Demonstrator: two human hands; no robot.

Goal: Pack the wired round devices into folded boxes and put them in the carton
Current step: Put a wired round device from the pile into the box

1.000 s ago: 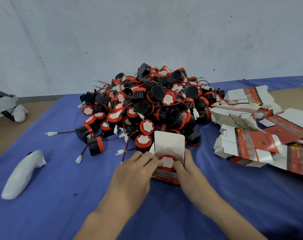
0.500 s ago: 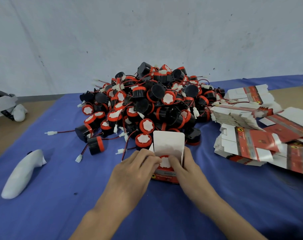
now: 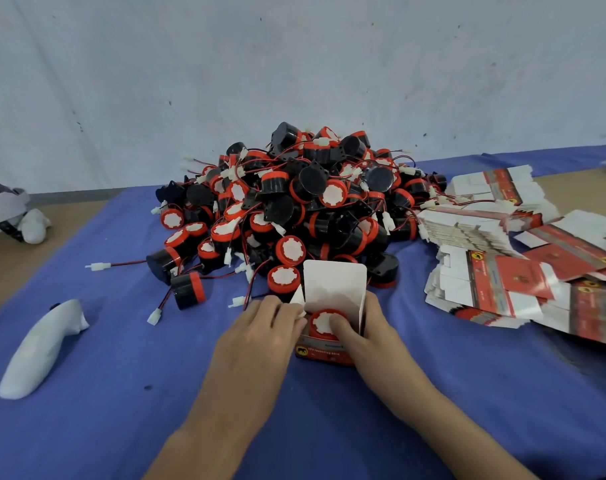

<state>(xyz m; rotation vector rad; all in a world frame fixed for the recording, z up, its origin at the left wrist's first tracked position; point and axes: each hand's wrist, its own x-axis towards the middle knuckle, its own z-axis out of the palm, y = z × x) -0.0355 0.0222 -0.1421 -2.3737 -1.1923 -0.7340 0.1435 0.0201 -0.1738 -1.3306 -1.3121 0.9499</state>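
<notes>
A small red and white folded box [image 3: 324, 355] stands on the blue cloth in front of me, its white lid flap [image 3: 334, 282] upright. A round black device with a red rim and white top [image 3: 322, 322] sits inside it. My left hand [image 3: 260, 337] grips the box's left side, fingertips on the side flap. My right hand [image 3: 364, 337] holds the right side, with its thumb pressing on the device's top. Behind the box lies a big pile of wired round devices [image 3: 294, 209]. No carton is in view.
Stacks of flat unfolded boxes [image 3: 495, 268] lie at the right. A white handheld object [image 3: 42, 348] lies on the blue cloth [image 3: 121, 393] at the left. A grey and white item [image 3: 7, 209] sits at the far left edge. Loose wires with white plugs trail from the pile.
My right thumb has moved from the box's edge onto the device's top, and the device sits lower in the box. My left fingers have shifted onto the left side flap.
</notes>
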